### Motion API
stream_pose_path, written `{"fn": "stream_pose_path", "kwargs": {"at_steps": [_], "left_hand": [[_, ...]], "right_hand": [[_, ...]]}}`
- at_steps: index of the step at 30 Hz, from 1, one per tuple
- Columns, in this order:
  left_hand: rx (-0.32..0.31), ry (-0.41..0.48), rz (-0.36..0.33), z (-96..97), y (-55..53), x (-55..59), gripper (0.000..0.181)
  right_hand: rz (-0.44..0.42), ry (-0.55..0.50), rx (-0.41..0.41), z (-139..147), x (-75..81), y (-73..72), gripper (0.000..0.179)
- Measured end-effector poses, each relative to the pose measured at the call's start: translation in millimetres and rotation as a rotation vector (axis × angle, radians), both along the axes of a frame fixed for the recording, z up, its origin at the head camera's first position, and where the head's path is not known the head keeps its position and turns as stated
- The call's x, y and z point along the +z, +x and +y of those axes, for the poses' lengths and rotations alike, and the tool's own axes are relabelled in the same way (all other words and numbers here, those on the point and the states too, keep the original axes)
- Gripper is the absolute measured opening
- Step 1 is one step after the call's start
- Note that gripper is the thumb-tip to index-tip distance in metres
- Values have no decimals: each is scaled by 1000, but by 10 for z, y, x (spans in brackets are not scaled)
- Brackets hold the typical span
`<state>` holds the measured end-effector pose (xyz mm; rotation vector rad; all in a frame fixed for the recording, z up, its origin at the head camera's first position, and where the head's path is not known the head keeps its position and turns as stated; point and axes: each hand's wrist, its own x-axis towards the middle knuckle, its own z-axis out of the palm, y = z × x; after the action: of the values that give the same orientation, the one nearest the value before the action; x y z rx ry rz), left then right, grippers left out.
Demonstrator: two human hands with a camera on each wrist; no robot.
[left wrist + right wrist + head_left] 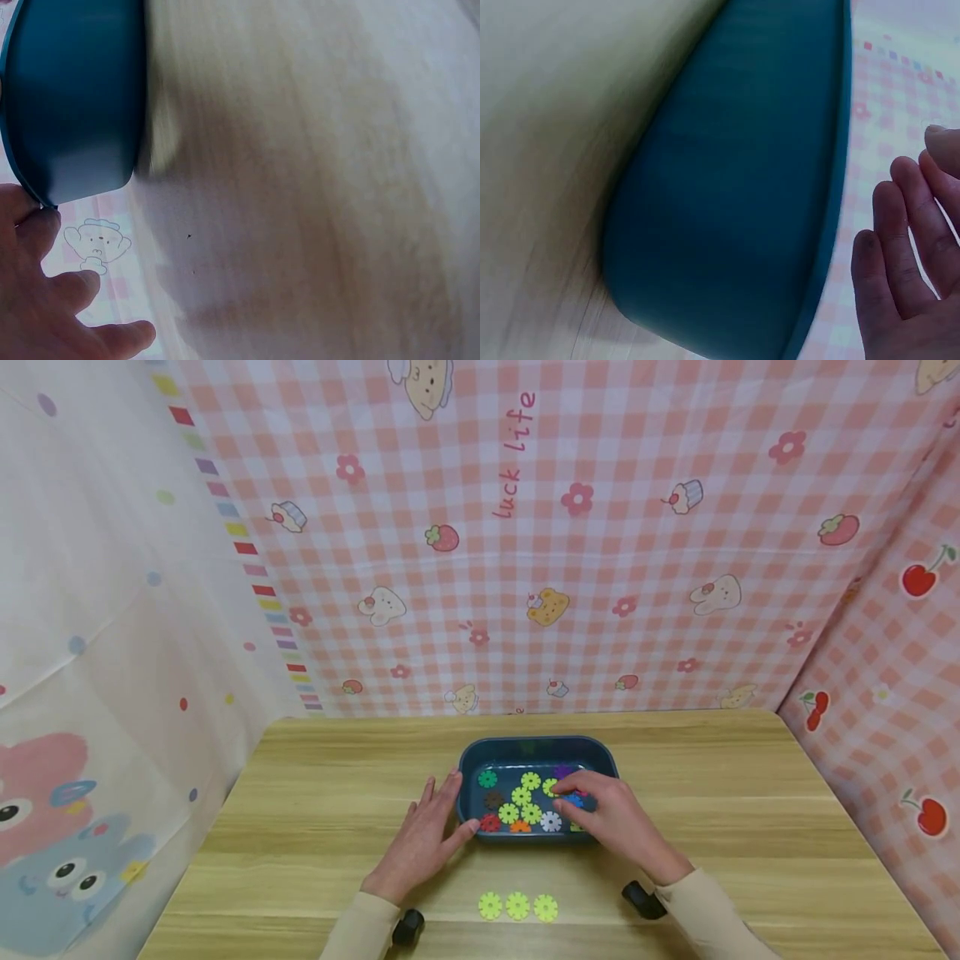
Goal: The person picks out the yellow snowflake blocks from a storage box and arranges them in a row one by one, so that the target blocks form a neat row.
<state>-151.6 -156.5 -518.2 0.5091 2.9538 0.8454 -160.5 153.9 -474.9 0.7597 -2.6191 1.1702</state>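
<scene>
A dark blue plastic bin [537, 836] stands on the table, holding notched plastic discs in several colours. Beside its left end is my left hand [422, 843], fingers spread, with the index fingertip and thumb touching the rim. In the left wrist view, fingertips [37, 225] meet the bin's edge. My right hand [618, 818] reaches over the bin's right side, thumb and index finger apart. A yellow-green disc [550, 787] lies right at the index fingertip. More yellow-green discs [521, 796] lie in the bin's middle. The right wrist view shows the fingers [900, 240] extended beyond the bin wall [727, 202].
Three yellow-green discs [517, 906] lie in a row on the wooden table [315, 860], in front of the bin. Inside the bin are also a green disc [487, 779], a red disc [489, 822] and a white disc [551, 822]. A checked cloth [517, 560] hangs behind.
</scene>
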Motion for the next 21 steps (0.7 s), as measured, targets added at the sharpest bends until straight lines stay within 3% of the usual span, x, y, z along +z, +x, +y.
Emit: {"fn": "stream_pose_path", "kwargs": {"at_steps": [7,15,21], "left_hand": [[4,-1,-11,0,-4,5,83],[2,5,-12,-2,-6,0,84],[0,8,-6,-7,-7,-11,84]], "right_hand": [[-60,7,-19,-51,-21,-134,20],[-91,40,0,-88,-80,-280,24],[-173,89,44,-119,-123,-340,26]]}}
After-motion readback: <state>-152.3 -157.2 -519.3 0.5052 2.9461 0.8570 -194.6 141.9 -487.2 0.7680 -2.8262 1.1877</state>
